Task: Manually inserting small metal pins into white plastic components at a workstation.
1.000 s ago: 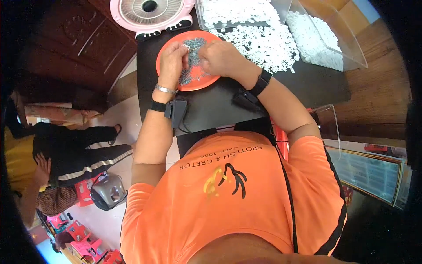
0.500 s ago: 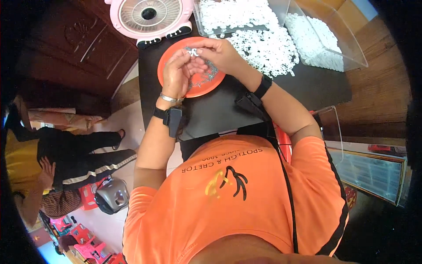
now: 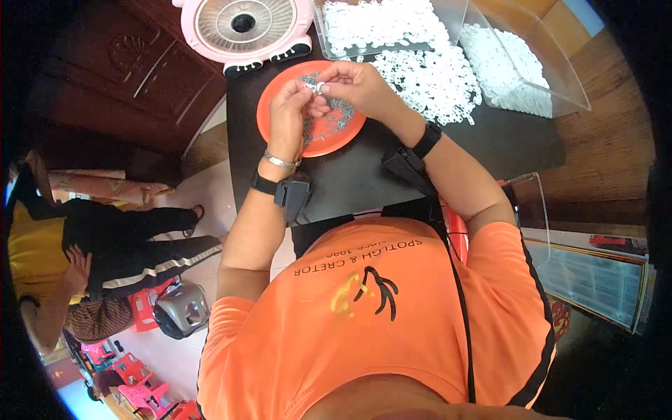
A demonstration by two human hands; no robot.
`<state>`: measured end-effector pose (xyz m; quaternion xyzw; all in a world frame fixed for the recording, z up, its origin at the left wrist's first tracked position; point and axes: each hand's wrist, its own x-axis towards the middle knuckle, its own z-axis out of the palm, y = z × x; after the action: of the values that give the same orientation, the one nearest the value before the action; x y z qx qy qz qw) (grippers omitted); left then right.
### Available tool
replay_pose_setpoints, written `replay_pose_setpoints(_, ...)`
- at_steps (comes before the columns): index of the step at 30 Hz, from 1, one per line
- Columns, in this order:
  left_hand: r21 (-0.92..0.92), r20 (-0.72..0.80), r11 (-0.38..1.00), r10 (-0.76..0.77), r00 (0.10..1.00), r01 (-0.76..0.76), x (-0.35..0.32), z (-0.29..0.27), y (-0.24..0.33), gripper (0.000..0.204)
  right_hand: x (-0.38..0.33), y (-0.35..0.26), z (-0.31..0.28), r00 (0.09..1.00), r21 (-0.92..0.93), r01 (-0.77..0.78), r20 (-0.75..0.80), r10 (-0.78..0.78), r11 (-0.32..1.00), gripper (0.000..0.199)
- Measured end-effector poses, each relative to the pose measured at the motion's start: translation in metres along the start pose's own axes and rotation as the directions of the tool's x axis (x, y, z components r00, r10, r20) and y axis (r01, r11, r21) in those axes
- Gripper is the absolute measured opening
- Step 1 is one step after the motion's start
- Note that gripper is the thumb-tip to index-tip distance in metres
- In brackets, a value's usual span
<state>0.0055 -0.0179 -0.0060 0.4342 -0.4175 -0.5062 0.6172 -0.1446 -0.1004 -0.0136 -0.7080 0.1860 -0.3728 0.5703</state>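
Observation:
Above an orange-red round plate (image 3: 355,134), my two hands meet at the fingertips. My left hand (image 3: 287,115) is closed in a pinch on a small white plastic clip (image 3: 319,88), its other fingers curled under. From the other side, my right hand (image 3: 365,89) also pinches at the clip with thumb and forefinger. Whether a nail sits in the clip is too small to tell. Many thin grey nails (image 3: 339,117) lie scattered on the plate beneath, partly covered by my left hand.
On the dark table (image 3: 336,185), a heap of white clips (image 3: 427,84) spreads right of the plate. Behind it stand two clear bins of white pieces, one bin (image 3: 514,77) at the right. A pink fan (image 3: 245,28) stands at the back left. Another person (image 3: 42,245) is at the far left.
My left fingers have curled in from a more open palm, and both hands' fingertips have come together around the white clip. The whole view has shifted slightly.

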Motion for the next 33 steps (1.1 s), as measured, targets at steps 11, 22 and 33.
replay_pose_setpoints(11,0.028,-0.053,0.997,0.076,0.996,-0.075,-0.002,-0.001,0.007,0.016,0.000,-0.013,-0.008,0.998,-0.078,-0.064,-0.031,0.062,0.995,0.018)
replay_pose_setpoints(22,0.046,-0.156,0.993,0.116,0.981,-0.110,0.004,-0.013,0.012,0.017,-0.011,-0.016,0.008,0.929,-0.826,0.335,0.207,-0.308,0.454,0.013)
replay_pose_setpoints(33,0.061,-0.136,0.994,0.102,0.985,-0.095,0.006,-0.013,0.010,0.016,-0.014,-0.003,0.020,0.905,-0.877,0.414,0.370,-0.209,0.243,0.012)
